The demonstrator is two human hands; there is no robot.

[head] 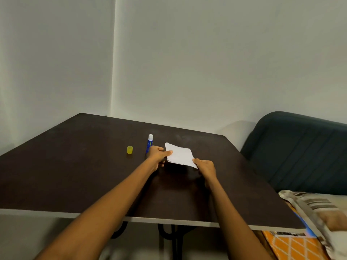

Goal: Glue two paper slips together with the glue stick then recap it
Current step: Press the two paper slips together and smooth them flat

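Note:
White paper slips lie stacked on the dark brown table, held slightly off it at the near side. My left hand pinches their left edge, thumb on top. My right hand grips their near right corner. Just behind my left hand stands the blue glue stick, upright and uncapped, its white tip showing. Its yellow cap stands alone on the table to the left of the stick.
A dark teal sofa stands to the right of the table. A striped cushion and an orange patterned cloth lie at the near right corner. White walls close the back and left.

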